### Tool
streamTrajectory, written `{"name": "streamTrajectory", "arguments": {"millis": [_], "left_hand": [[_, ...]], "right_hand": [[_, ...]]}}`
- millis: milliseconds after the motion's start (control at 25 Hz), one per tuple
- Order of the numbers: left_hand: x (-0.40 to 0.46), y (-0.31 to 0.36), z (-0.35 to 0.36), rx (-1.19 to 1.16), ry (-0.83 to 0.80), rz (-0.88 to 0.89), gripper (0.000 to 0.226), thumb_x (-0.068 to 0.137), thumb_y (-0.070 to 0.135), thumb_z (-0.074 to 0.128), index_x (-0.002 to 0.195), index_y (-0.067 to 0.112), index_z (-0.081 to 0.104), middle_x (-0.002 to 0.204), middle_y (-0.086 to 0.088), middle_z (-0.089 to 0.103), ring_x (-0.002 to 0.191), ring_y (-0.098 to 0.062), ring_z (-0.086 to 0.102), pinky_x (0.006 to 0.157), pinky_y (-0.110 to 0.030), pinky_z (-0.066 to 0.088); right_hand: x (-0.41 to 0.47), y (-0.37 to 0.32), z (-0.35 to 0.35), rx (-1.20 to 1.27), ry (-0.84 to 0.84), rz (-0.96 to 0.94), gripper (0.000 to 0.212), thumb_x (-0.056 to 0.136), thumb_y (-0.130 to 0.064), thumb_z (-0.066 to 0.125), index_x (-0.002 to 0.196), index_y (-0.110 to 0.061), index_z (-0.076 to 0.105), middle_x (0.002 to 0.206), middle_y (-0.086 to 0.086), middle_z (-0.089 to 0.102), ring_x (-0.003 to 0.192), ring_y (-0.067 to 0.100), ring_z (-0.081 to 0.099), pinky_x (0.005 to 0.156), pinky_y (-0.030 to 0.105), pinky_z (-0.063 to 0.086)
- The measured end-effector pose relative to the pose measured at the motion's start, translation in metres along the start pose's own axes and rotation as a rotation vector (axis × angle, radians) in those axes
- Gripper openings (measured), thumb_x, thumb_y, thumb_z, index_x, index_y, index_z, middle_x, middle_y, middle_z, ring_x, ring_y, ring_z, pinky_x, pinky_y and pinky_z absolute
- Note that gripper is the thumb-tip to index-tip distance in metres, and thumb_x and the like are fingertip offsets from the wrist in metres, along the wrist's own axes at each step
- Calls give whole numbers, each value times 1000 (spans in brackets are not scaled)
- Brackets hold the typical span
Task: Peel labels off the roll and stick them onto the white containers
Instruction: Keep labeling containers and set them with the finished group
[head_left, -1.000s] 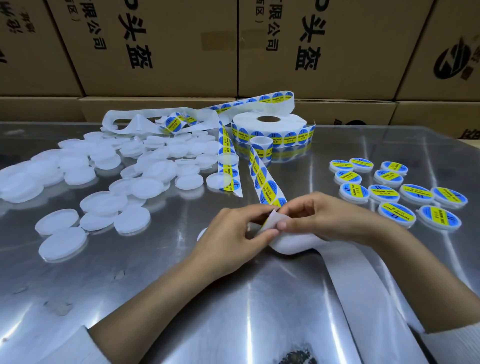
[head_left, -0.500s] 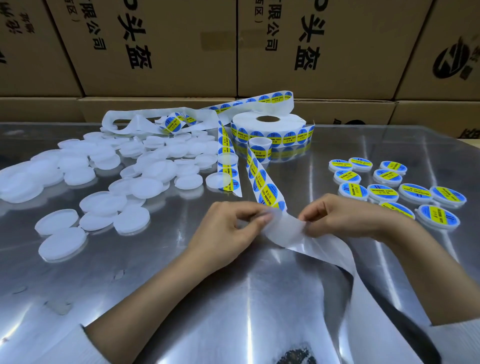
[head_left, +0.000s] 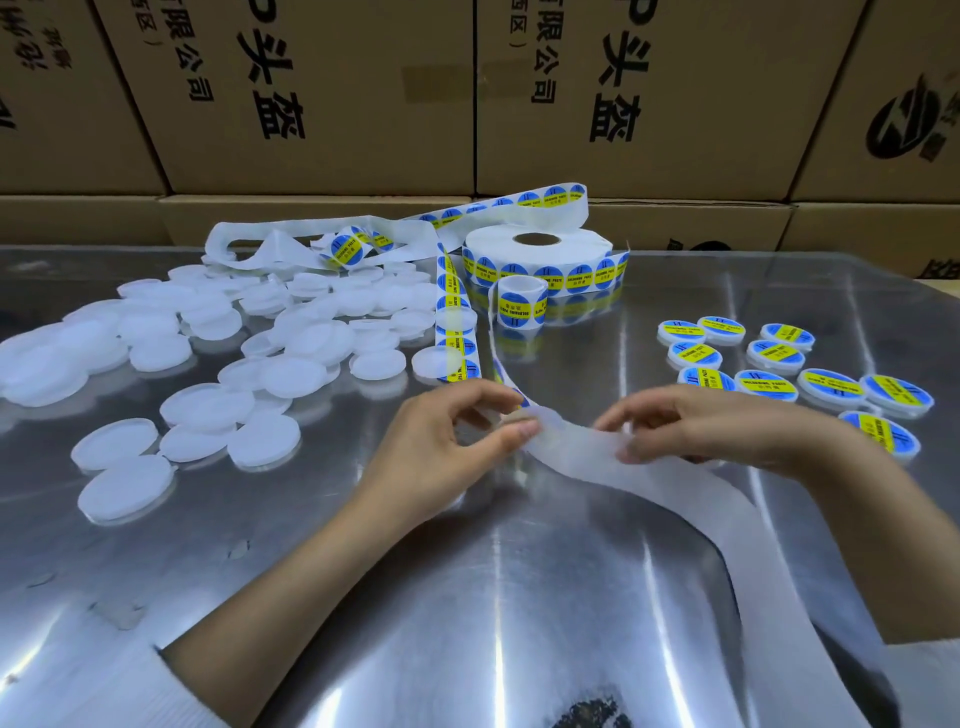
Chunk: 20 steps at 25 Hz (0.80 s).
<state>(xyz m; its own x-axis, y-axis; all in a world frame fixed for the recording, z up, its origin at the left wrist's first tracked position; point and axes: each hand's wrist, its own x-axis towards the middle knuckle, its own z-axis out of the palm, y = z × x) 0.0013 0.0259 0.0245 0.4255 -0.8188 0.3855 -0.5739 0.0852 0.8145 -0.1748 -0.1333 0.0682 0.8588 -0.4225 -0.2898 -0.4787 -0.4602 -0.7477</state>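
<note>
A roll of blue-and-yellow round labels (head_left: 540, 260) lies flat at the back centre of the steel table (head_left: 467, 597). Its strip runs forward to my hands, and the bare white backing strip (head_left: 675, 499) trails off to the lower right. My left hand (head_left: 441, 441) pinches the strip between thumb and fingers where the last labels sit. My right hand (head_left: 717, 426) pinches the bare backing a little to the right. Several plain white containers (head_left: 208, 358) lie scattered at the left. Several labelled containers (head_left: 779, 374) sit at the right.
Stacked cardboard boxes (head_left: 467, 93) with black print wall off the back of the table. A loose tangle of used backing and label strip (head_left: 322, 244) lies behind the plain containers. A second strip of labels (head_left: 457, 332) lies across the table's middle.
My hands have drawn apart, the right one sliding rightward along the backing. The strip between them now lies stretched out flatter, and more bare backing has passed to the right.
</note>
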Motion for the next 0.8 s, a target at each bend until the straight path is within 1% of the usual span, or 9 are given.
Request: {"name": "streamTrajectory", "arguments": {"millis": [80, 160, 240, 320, 400, 480, 560, 680, 800], "left_hand": [[0, -1, -2, 47, -6, 16, 40, 66, 55, 71, 97, 31, 68, 95, 17, 67, 84, -6, 61, 82, -24, 49], [0, 0, -3, 87, -18, 64, 52, 63, 61, 75, 106, 36, 63, 105, 18, 62, 93, -1, 57, 83, -14, 42], [0, 3, -5, 89, -37, 97, 63, 58, 64, 69, 115, 40, 55, 114, 21, 55, 101, -1, 54, 84, -6, 36], [-1, 6, -5, 80, -43, 135, 72, 57, 63, 66, 122, 37, 49, 120, 20, 50, 105, 1, 50, 87, -5, 33], [-1, 7, -5, 75, -37, 164, 78, 56, 62, 66, 126, 35, 45, 124, 16, 47, 109, 1, 47, 91, -7, 31], [-1, 8, -6, 65, -25, 158, 79, 55, 62, 65, 126, 37, 42, 126, 13, 45, 113, -3, 46, 95, -11, 32], [-1, 9, -6, 63, -20, 148, 79, 54, 61, 64, 126, 38, 41, 126, 13, 44, 114, -7, 47, 97, -14, 33], [-1, 8, -6, 57, -10, 134, 77, 55, 61, 64, 125, 41, 40, 125, 16, 44, 114, -6, 46, 97, -16, 35], [1, 6, -9, 84, -14, 118, 77, 53, 63, 66, 123, 45, 40, 125, 16, 45, 114, -1, 44, 96, -13, 34]], "right_hand": [[4, -6, 4, 148, 109, -113, 33, 74, -38, 74, 105, -29, 68, 62, -16, 53, 61, 4, 47, 60, 17, 38], [7, -12, 8, 283, 200, -206, 33, 71, -45, 73, 99, -27, 71, 65, -17, 53, 63, 5, 46, 63, 18, 39], [7, -18, 13, 350, 187, -247, 32, 75, -50, 61, 87, -23, 75, 68, -16, 55, 63, 5, 45, 64, 19, 37], [6, -22, 19, 261, 127, -259, 42, 77, -58, 51, 83, -25, 77, 75, -18, 60, 71, 3, 48, 71, 21, 36], [6, -26, 27, 157, 56, -293, 45, 79, -63, 47, 85, -30, 76, 95, -22, 64, 89, -5, 55, 83, 22, 33], [7, -30, 36, 164, -6, -345, 39, 79, -59, 51, 83, -29, 76, 110, -21, 62, 108, -12, 52, 92, 14, 33], [9, -33, 42, 240, -54, -350, 28, 79, -46, 56, 80, -26, 77, 115, -20, 61, 112, -13, 51, 88, 1, 35], [9, -34, 45, 322, -95, -361, 21, 79, -37, 59, 67, -28, 74, 124, -13, 60, 117, -8, 51, 88, 7, 41], [10, -31, 44, 417, -59, -383, 18, 77, -29, 61, 64, -25, 73, 116, -11, 66, 119, -6, 51, 84, 7, 42]]}}
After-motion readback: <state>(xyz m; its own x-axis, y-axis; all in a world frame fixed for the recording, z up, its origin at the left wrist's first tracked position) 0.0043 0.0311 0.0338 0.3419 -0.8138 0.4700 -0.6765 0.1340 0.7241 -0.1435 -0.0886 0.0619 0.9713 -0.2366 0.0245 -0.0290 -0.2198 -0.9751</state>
